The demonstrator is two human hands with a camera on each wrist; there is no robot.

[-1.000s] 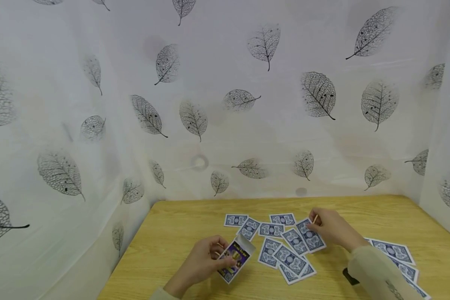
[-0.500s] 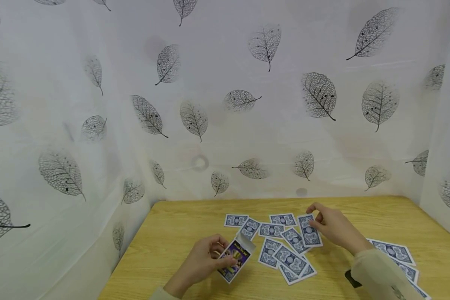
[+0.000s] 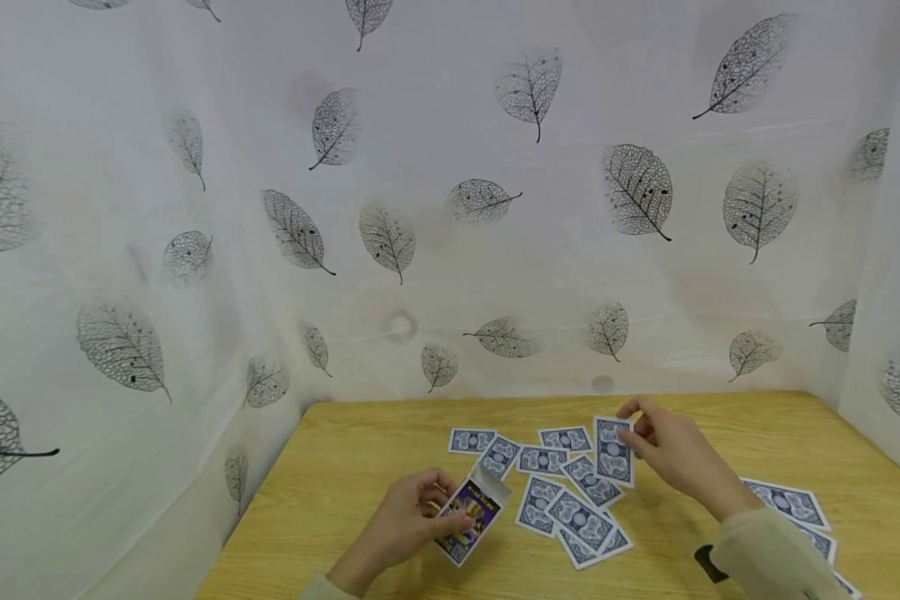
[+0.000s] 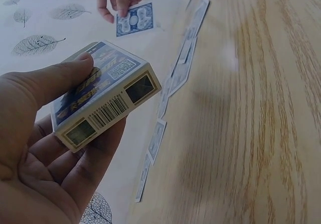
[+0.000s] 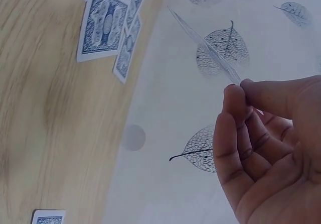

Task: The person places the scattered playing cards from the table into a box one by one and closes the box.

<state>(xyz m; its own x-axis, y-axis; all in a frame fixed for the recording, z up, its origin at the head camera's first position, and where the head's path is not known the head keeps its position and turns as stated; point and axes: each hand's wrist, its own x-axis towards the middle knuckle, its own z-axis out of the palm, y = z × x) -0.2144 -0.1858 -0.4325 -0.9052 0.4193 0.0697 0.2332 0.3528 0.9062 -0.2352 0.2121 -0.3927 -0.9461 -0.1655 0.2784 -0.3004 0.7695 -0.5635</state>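
Observation:
My left hand [image 3: 407, 522] grips a purple playing-card box [image 3: 474, 512], tilted, thumb on its printed face and fingers beneath. Its pale flap [image 3: 491, 483] stands raised at the upper end; the left wrist view shows the box's bottom, with a barcode [image 4: 109, 110]. One blue-backed playing card [image 3: 612, 451] is pinched at its right edge by my right hand [image 3: 673, 452]. In the right wrist view that card [image 5: 203, 44] appears nearly edge-on, between thumb and forefinger, raised off the table. Below and left of it lie several overlapping cards [image 3: 579, 518], backs up.
More cards [image 3: 787, 502] lie at the table's right, partly behind the right sleeve [image 3: 780, 550]. A black band [image 3: 710, 563] shows at that wrist. The wooden table [image 3: 360, 442] meets a leaf-patterned curtain [image 3: 450, 283] at its back edge and left side.
My right hand has lifted the pinched card up off the overlapping cards, turning it more upright. The left hand and the box have stayed in place.

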